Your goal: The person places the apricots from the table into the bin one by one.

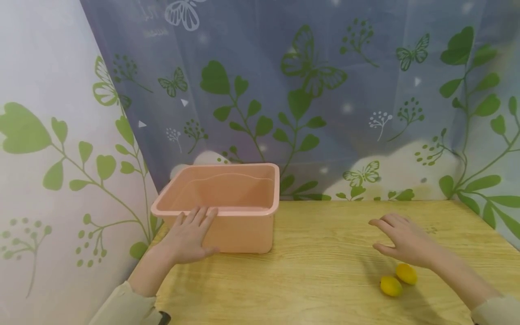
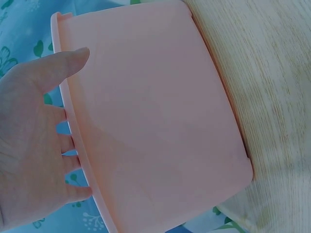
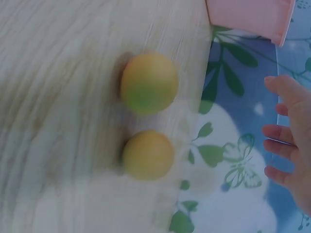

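Note:
A pink plastic bin (image 1: 239, 232) stands at the back left of the wooden table, its open top facing up. My left hand (image 1: 188, 237) is at the bin's near rim, fingers straight and spread over the edge; in the left wrist view the thumb (image 2: 73, 60) lies along the outer wall. On the right, two yellow lemon-like fruits (image 1: 391, 286) lie close together on the table. Above and just beyond them hovers my right hand (image 1: 404, 239), its fingers loosely extended and holding nothing. Both fruits (image 3: 149, 83) appear in the right wrist view, one with a greenish patch.
The wood-grain table (image 1: 317, 262) reaches back to a blue curtain (image 1: 260, 90) printed with leaves and butterflies. A pale leaf-printed sheet (image 1: 61, 189) hangs along the left side, close to the bin.

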{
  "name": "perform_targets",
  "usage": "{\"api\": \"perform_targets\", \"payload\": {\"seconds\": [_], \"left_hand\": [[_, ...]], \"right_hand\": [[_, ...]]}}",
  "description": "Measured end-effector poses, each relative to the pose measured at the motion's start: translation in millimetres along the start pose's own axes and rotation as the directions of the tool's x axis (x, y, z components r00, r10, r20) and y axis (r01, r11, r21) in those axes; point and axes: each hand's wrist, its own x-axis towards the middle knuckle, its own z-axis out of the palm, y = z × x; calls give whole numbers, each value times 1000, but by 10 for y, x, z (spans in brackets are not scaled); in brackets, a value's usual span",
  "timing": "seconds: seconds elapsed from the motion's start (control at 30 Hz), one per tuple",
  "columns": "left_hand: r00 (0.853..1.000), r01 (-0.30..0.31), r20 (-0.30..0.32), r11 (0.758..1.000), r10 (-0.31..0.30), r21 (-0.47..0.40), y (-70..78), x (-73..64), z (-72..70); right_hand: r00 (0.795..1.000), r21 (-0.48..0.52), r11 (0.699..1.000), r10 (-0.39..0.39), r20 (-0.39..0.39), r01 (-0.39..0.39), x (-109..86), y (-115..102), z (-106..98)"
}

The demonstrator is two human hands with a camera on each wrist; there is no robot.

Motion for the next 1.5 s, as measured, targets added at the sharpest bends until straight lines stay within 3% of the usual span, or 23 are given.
{"api": "perform_targets", "payload": {"seconds": [0.2, 0.47, 0.97, 1.3, 1.5], "left_hand": [[1000, -9, -1, 1000, 9, -2, 4, 17, 8], [1000, -13, -6, 1000, 13, 11, 6, 25, -6], [1000, -10, -11, 1000, 11, 18, 6, 13, -30], [1000, -1, 0, 1000, 1, 2, 3, 3, -6], [1000, -4, 2, 1000, 4, 9, -1, 4, -3]], "right_hand": [[997, -16, 998, 62, 38, -62, -216, 105, -11], [979, -25, 990, 141, 146, -139, -459, 188, -31], [961, -21, 992, 123, 248, -121, -700, 228, 129], [933, -25, 984, 176, 313, -177, -790, 237, 238], [941, -14, 988, 153, 303, -156, -805, 218, 258]]}}
